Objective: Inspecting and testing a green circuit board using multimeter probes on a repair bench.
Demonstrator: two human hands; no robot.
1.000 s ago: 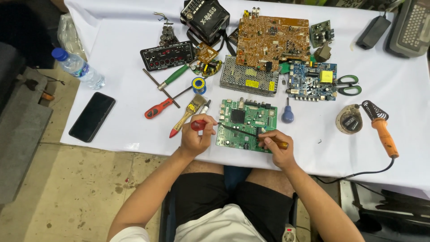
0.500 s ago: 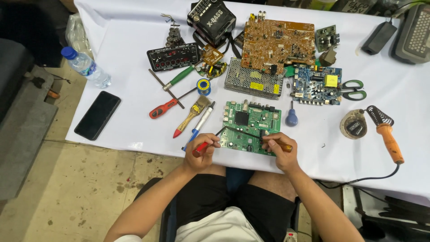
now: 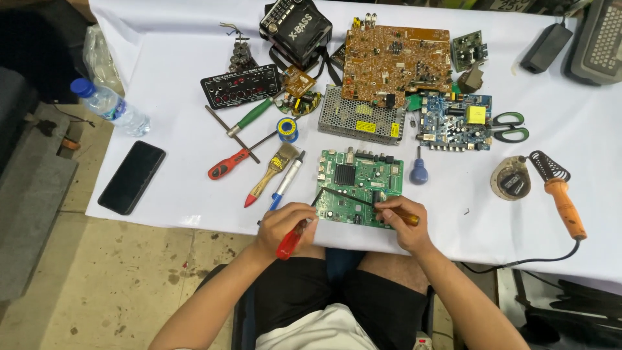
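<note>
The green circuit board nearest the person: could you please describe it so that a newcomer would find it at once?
On the white table, look at the near edge, just in front of the seated person. The green circuit board lies flat there, with the left hand and right hand at its near side. Unlike the brown board and blue board farther back, it is green with a black square chip.

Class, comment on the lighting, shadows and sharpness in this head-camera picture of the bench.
Head view: even, bright light on the white tablecloth, nearly washed out; shadows under tools are short and soft. The green board and both hands, left hand, right hand, are sharp. The floor at left is dimmer. The table edges bow slightly, as with a wide lens.
</note>
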